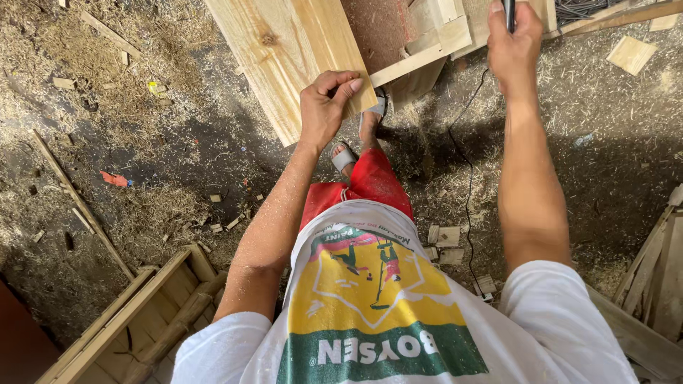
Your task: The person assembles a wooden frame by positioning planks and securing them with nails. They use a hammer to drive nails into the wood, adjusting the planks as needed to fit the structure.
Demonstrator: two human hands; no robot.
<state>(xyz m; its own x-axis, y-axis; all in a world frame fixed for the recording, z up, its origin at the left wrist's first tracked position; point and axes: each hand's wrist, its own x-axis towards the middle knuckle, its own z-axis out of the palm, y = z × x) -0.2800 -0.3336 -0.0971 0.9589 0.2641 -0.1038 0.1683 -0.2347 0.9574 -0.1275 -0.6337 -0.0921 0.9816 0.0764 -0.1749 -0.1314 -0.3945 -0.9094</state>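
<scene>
Fingers (340, 80) of the left hand (324, 110) curl over the near corner of a pale pine board (284, 50), thumb beneath, gripping it. Right of the board, the right hand (514, 46) is closed around a dark tool handle (509, 13); a thin black cord (466, 178) trails down from it. Below the board lie sawdust-covered floor (142, 142) and a sandalled foot (345, 156).

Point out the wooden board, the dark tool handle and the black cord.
wooden board (284, 50), head view, on its flat face.
dark tool handle (509, 11), head view, above the fist.
black cord (466, 185), head view, mid-length over the floor.
</scene>
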